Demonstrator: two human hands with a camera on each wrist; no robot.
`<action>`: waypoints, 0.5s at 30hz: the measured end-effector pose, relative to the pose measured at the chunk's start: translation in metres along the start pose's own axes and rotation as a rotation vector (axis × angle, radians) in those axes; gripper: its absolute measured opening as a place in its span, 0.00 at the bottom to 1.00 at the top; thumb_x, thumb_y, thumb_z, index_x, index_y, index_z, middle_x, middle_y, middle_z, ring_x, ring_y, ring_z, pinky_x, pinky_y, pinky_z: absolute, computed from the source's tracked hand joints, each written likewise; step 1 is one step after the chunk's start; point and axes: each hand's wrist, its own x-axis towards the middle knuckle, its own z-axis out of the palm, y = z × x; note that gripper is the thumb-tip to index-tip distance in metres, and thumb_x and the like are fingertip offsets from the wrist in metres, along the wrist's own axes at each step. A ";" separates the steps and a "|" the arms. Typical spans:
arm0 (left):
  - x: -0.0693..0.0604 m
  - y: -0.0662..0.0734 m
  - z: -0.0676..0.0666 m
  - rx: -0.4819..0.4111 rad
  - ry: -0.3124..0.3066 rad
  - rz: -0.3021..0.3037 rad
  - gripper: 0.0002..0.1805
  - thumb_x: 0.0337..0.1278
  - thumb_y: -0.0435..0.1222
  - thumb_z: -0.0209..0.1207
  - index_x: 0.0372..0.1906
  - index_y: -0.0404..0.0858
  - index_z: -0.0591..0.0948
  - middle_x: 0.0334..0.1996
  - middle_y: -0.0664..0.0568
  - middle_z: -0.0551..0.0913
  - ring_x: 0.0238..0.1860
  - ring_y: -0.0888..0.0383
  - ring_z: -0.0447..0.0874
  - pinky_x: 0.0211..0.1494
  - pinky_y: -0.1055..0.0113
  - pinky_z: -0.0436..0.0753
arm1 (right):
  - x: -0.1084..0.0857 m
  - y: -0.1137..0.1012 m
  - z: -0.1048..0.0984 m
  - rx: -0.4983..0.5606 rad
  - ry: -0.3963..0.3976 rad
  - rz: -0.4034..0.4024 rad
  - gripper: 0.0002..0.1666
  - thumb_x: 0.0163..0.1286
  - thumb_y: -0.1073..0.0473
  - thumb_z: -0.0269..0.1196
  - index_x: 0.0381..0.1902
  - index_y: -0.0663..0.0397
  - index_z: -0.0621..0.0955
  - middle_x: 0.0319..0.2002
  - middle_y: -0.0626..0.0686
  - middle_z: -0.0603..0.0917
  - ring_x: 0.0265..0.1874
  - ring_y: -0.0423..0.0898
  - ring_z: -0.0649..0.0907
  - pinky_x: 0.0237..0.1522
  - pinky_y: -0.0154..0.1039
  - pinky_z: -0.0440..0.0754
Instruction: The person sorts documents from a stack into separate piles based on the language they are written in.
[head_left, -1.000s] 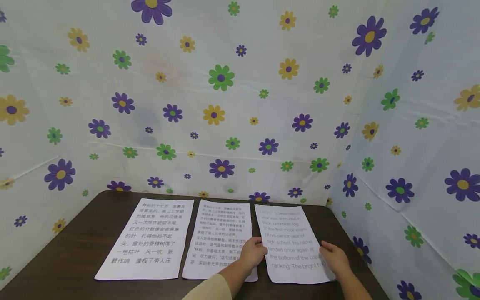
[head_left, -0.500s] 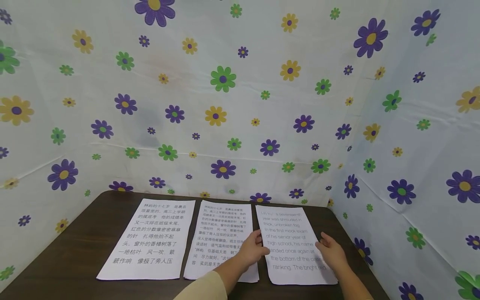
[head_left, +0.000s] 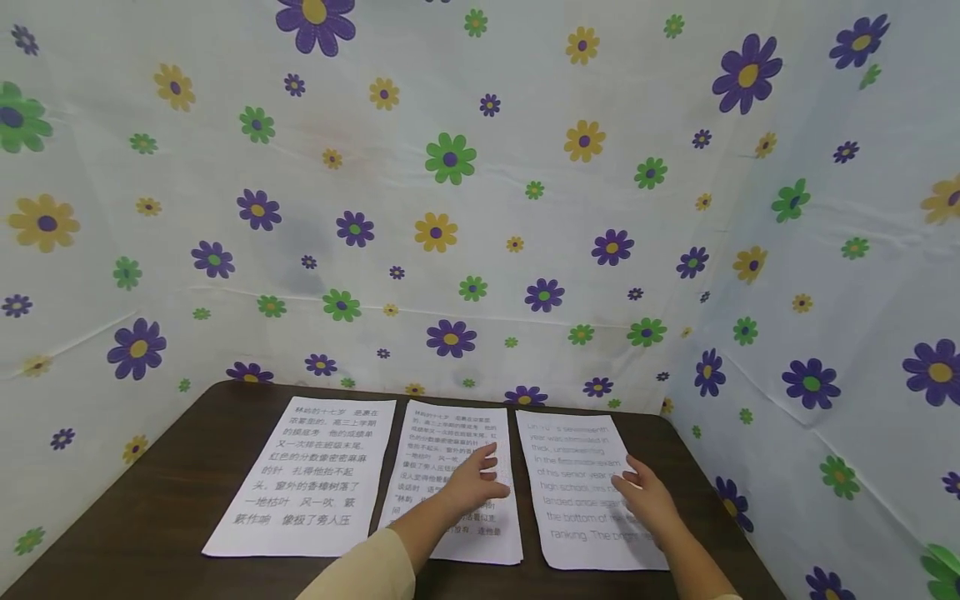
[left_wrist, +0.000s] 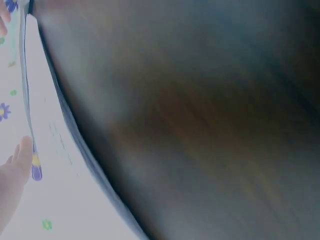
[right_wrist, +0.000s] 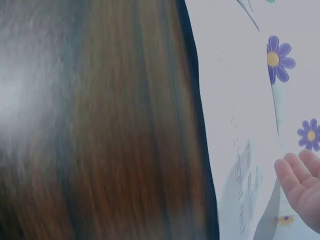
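In the head view, three printed paper stacks or sheets lie side by side. My left hand [head_left: 472, 487] is over the middle paper [head_left: 480, 542], printed with small Chinese text, its fingers spread and holding nothing. The right-hand paper [head_left: 573, 508] bears large English text. Over its right edge is my right hand [head_left: 647, 498], fingers loosely extended; whether they touch the paper cannot be told. A paper with larger Chinese text [head_left: 311, 475] lies at the left. Both wrist views show a hand's fingers [left_wrist: 22, 155] [right_wrist: 292, 175] apart from anything gripped.
The papers rest on a dark wooden table [head_left: 150, 500] with rounded far corners. A white cloth [head_left: 480, 250] with purple, yellow and green flowers hangs behind it and along both sides.
My left hand has moved left, from the English paper's left edge to over the middle paper. My right hand has shifted slightly left and up, its fingers off the edge they held.
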 end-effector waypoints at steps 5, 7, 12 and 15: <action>-0.002 -0.001 -0.029 0.012 0.038 0.003 0.44 0.49 0.33 0.66 0.73 0.32 0.61 0.66 0.32 0.71 0.64 0.36 0.74 0.62 0.48 0.79 | 0.000 -0.009 0.009 0.018 -0.021 -0.028 0.41 0.73 0.51 0.56 0.74 0.64 0.55 0.68 0.74 0.65 0.64 0.70 0.71 0.58 0.53 0.81; -0.002 -0.002 -0.038 0.009 0.053 -0.003 0.44 0.50 0.33 0.65 0.73 0.32 0.60 0.66 0.33 0.71 0.64 0.38 0.74 0.63 0.49 0.79 | 0.000 -0.013 0.012 0.021 -0.030 -0.035 0.41 0.73 0.51 0.56 0.75 0.64 0.55 0.67 0.74 0.65 0.64 0.70 0.71 0.57 0.53 0.81; -0.005 -0.001 -0.057 0.017 0.082 -0.020 0.45 0.50 0.34 0.66 0.73 0.33 0.60 0.66 0.34 0.72 0.64 0.39 0.75 0.63 0.49 0.79 | -0.001 -0.022 0.022 -0.001 -0.040 -0.033 0.41 0.72 0.50 0.56 0.75 0.63 0.56 0.67 0.73 0.66 0.63 0.69 0.72 0.57 0.53 0.81; -0.009 0.000 -0.068 0.020 0.095 -0.019 0.45 0.50 0.35 0.66 0.74 0.33 0.60 0.66 0.34 0.71 0.64 0.39 0.75 0.63 0.48 0.78 | 0.000 -0.024 0.028 -0.004 -0.048 -0.037 0.40 0.73 0.51 0.55 0.75 0.62 0.56 0.67 0.72 0.67 0.63 0.68 0.72 0.58 0.52 0.81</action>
